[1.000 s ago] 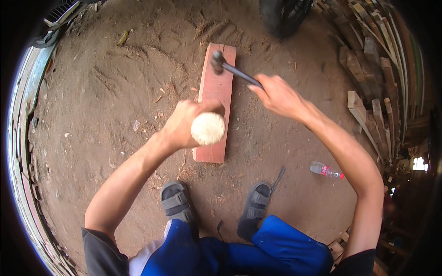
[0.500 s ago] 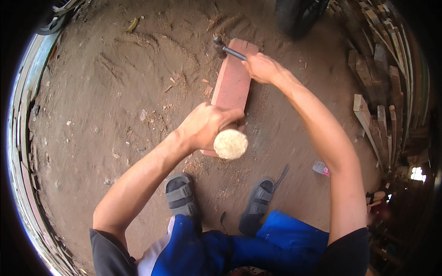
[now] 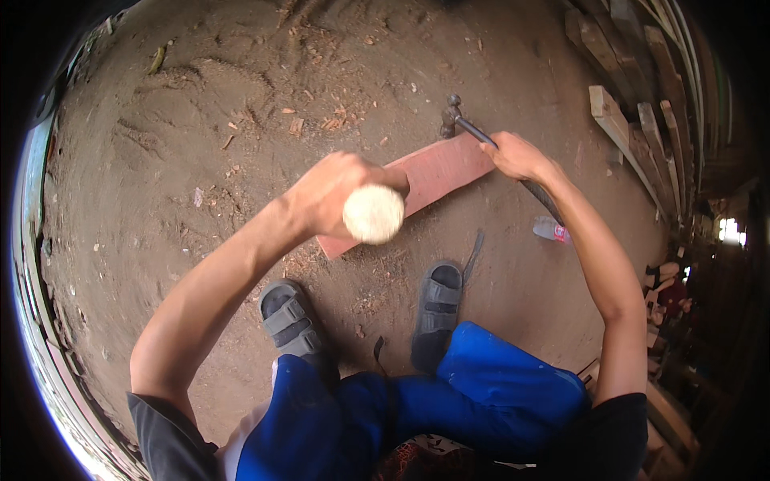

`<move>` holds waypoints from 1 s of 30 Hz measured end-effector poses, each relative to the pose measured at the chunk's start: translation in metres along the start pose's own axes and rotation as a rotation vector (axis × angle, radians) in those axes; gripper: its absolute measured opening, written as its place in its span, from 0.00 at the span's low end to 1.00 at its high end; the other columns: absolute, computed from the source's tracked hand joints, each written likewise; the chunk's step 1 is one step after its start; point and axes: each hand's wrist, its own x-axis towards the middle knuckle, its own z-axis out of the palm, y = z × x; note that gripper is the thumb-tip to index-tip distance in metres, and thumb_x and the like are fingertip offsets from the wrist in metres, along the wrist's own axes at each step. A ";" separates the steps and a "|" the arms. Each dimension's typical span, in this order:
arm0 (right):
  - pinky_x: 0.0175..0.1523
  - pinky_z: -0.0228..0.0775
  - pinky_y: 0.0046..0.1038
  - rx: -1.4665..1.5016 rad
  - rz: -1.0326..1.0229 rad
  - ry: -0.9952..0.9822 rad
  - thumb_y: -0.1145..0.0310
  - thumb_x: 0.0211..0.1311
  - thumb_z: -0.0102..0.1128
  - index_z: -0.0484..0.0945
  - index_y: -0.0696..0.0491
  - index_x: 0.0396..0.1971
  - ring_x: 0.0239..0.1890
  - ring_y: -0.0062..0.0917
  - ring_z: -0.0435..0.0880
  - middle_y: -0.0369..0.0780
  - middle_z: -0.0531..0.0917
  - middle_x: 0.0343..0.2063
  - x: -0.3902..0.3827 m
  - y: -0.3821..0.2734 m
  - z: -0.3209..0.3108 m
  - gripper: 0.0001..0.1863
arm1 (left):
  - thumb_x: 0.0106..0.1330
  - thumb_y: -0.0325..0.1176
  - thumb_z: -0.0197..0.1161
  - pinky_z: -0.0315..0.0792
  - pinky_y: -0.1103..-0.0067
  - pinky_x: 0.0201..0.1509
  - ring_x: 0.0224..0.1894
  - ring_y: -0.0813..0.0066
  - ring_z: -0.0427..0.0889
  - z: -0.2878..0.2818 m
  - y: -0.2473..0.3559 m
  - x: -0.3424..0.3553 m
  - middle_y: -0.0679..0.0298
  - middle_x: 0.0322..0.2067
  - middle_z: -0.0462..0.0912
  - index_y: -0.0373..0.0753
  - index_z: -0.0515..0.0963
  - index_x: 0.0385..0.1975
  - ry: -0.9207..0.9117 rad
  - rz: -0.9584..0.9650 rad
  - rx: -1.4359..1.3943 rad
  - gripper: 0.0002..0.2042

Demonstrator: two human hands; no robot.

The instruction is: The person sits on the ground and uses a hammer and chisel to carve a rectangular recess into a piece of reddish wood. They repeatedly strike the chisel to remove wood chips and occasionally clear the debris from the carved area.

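My left hand [image 3: 337, 188] is closed round a stout, round wooden handle whose pale, rough end [image 3: 374, 214] faces up at me. Whatever lies below that handle is hidden by the hand. Under it a reddish wooden board [image 3: 439, 178] lies slantwise on the ground, its right end farther away. My right hand [image 3: 517, 156] grips a hammer [image 3: 475, 131] partway along its dark handle, just past the board's far right end. The hammer's metal head is up and to the left of the fingers, and the handle's tail runs back beside my forearm.
Bare brown dirt [image 3: 160, 176] surrounds the board, with wood chips [image 3: 297, 126] scattered beyond it. My sandalled feet [image 3: 290, 317] are on the near side. A plastic bottle [image 3: 549, 230] lies by my right forearm. Stacked timber [image 3: 613, 120] lines the right side.
The board has swung clockwise, from nearly straight ahead to a rightward slant. My right hand has moved right and nearer with the hammer, while the left hand keeps its hold on the round handle.
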 end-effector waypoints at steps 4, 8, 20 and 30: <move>0.44 0.73 0.45 0.073 0.138 -0.021 0.59 0.71 0.48 0.77 0.65 0.37 0.37 0.49 0.84 0.57 0.82 0.28 -0.063 0.043 0.046 0.21 | 0.55 0.32 0.61 0.85 0.74 0.38 0.41 0.63 0.87 0.038 0.028 -0.017 0.60 0.39 0.85 0.43 0.79 0.39 -0.257 0.033 0.257 0.11; 0.45 0.72 0.43 0.233 0.159 0.026 0.56 0.68 0.52 0.79 0.59 0.43 0.40 0.48 0.83 0.54 0.83 0.33 -0.119 0.076 0.096 0.20 | 0.57 0.31 0.59 0.84 0.75 0.44 0.53 0.63 0.82 0.058 0.026 -0.046 0.63 0.45 0.81 0.43 0.76 0.38 -0.276 0.157 0.467 0.10; 0.31 0.74 0.38 0.711 0.218 0.371 0.50 0.61 0.64 0.73 0.60 0.42 0.24 0.38 0.84 0.43 0.79 0.18 -0.133 0.045 0.221 0.26 | 0.63 0.28 0.67 0.84 0.72 0.48 0.41 0.67 0.86 0.060 0.053 0.002 0.56 0.34 0.85 0.35 0.78 0.32 0.361 -0.215 0.032 0.05; 0.22 0.68 0.41 0.665 0.051 0.492 0.56 0.56 0.72 0.64 0.62 0.39 0.15 0.41 0.79 0.43 0.73 0.09 -0.111 0.046 0.253 0.29 | 0.67 0.21 0.56 0.73 0.63 0.64 0.59 0.61 0.73 0.073 0.052 0.021 0.54 0.51 0.74 0.37 0.69 0.45 0.502 -0.582 -0.711 0.09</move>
